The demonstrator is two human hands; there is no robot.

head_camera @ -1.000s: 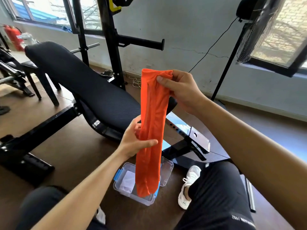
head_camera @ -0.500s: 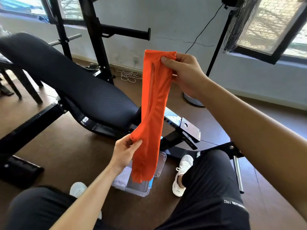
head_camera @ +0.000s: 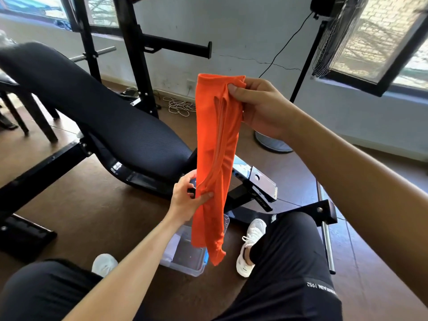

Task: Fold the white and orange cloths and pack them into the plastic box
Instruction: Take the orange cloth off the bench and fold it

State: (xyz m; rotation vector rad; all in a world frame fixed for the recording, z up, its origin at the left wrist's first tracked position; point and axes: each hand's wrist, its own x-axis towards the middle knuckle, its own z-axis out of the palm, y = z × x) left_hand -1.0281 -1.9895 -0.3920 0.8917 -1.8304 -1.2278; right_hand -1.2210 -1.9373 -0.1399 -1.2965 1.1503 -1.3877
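While the orange cloth point(head_camera: 215, 158) hangs as a long narrow strip, the person's right hand point(head_camera: 259, 107) pinches its top corner at about one o'clock from the frame's centre, thumb pressed over bunched fabric, likely so gravity pulls the length straight. The left hand point(head_camera: 187, 200) pinches the strip's left edge lower down, near six o'clock of centre, thumb and fingers closed on the fabric; that grip looks meant to steady the strip and mark where the next fold will turn. Below that grip the tail dangles loose and wrinkled, its lower edge hanging over the plastic box point(head_camera: 185, 258) on the floor between the person's knees. A pale shape along the box's left side may be the white cloth point(head_camera: 172, 247), though the hanging fabric hides much of it.

Open room lies at the box's near and right sides, before the white shoe point(head_camera: 251, 244). At nine to eleven o'clock the padded bench point(head_camera: 104, 117) crowds the left, and its metal foot sits just behind the strip, so a fold is safest made toward the body.
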